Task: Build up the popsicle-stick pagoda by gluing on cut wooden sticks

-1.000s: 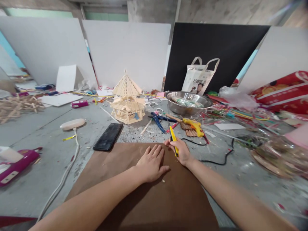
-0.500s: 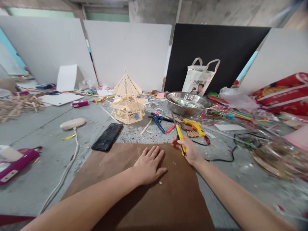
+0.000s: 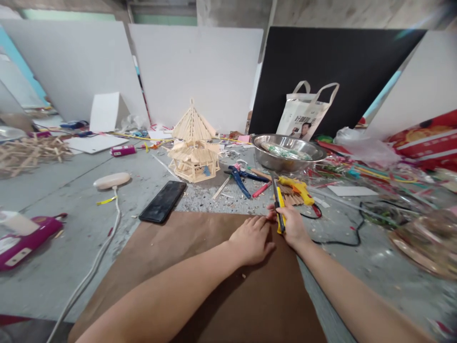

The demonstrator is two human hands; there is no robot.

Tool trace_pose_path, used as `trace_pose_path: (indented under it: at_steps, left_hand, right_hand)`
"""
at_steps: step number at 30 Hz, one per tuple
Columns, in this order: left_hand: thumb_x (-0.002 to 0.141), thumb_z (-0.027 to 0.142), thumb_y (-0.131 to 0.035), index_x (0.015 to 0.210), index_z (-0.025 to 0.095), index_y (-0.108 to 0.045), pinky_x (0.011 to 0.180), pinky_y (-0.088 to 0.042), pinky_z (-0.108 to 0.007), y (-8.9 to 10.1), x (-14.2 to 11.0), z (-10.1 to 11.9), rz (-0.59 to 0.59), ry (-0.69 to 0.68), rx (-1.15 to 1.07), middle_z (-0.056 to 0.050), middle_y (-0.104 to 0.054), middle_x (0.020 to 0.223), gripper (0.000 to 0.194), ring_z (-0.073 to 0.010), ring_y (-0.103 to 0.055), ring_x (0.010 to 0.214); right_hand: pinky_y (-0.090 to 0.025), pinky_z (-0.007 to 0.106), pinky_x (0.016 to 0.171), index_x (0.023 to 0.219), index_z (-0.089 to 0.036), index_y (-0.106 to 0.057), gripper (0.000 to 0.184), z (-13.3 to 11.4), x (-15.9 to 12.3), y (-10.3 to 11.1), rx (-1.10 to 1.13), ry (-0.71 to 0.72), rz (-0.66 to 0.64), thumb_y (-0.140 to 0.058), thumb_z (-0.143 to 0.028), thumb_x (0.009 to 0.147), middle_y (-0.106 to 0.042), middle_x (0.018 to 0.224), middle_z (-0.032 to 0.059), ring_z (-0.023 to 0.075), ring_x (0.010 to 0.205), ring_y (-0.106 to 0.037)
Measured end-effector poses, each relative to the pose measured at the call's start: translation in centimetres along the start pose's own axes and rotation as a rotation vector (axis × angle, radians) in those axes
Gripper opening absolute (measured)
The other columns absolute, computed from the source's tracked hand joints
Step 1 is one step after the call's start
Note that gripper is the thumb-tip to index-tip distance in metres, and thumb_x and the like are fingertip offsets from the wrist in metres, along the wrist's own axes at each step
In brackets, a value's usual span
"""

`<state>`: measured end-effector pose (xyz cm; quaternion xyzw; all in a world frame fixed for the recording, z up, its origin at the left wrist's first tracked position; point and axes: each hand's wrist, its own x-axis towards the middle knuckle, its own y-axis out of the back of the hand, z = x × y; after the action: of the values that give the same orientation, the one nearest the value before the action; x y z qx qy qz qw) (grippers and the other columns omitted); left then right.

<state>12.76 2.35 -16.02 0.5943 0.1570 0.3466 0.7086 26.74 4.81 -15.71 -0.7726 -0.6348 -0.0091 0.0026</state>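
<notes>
My right hand (image 3: 292, 227) is closed round a yellow utility knife (image 3: 279, 207), whose blade end points away from me, at the far right corner of a brown paper sheet (image 3: 178, 267) on the floor. My left hand (image 3: 253, 239) lies on the sheet just left of the knife, fingers together and bent toward it, almost touching my right hand. Whether the left fingers pinch anything is hidden.
A black phone (image 3: 163, 201) lies at the sheet's far left corner. Beyond are a stick-built pavilion model (image 3: 193, 144), blue pliers (image 3: 238, 178), a yellow glue gun (image 3: 297, 188) with black cord, a metal bowl (image 3: 287, 152), a white cable (image 3: 96, 257) and scattered craft scraps.
My left hand slid right along the sheet and curled up next to my right hand. The right hand with the knife shifted right. My view turned slightly.
</notes>
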Motion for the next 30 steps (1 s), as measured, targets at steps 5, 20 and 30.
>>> trace_pose_path:
  at_steps: [5, 20, 30]
  left_hand:
    - [0.081, 0.056, -0.027, 0.118, 0.011, -0.041, 0.097, -0.027, -0.036, -0.3, -0.3, -0.1, -0.001, -0.002, 0.025, -0.012, -0.04, 0.128, 0.06, -0.0245, -0.032, 0.119]
    - [0.082, 0.056, -0.02, 0.125, 0.012, -0.036, 0.097, -0.023, -0.036, -0.2, -0.2, -0.3, -0.024, -0.026, 0.047, -0.011, -0.037, 0.133, 0.063, -0.0243, -0.031, 0.12]
    - [0.082, 0.055, -0.025, 0.12, 0.014, -0.041, 0.094, -0.027, -0.037, 0.0, -0.1, -0.2, 0.002, -0.04, 0.022, -0.011, -0.044, 0.125, 0.058, -0.0243, -0.034, 0.115]
  right_hand:
    - [-0.037, 0.02, 0.038, 0.071, -0.018, -0.05, 0.015, -2.4, 0.4, 1.5, -0.025, -0.082, 0.026, -0.051, -0.032, 0.066, -0.048, 0.045, -0.0045, 0.0081, 0.038, -0.044]
    - [-0.035, 0.021, 0.027, 0.121, -0.027, -0.047, 0.057, -6.9, -2.4, 5.4, -0.663, -0.409, -0.142, -0.056, -0.018, 0.066, -0.059, 0.054, -0.0028, 0.01, 0.027, -0.046]
    - [-0.029, 0.02, 0.03, 0.109, -0.027, -0.058, 0.04, -6.4, -3.8, 4.9, -0.889, -0.266, -0.331, -0.051, -0.021, 0.07, -0.055, 0.048, -0.0048, 0.0074, 0.025, -0.04]
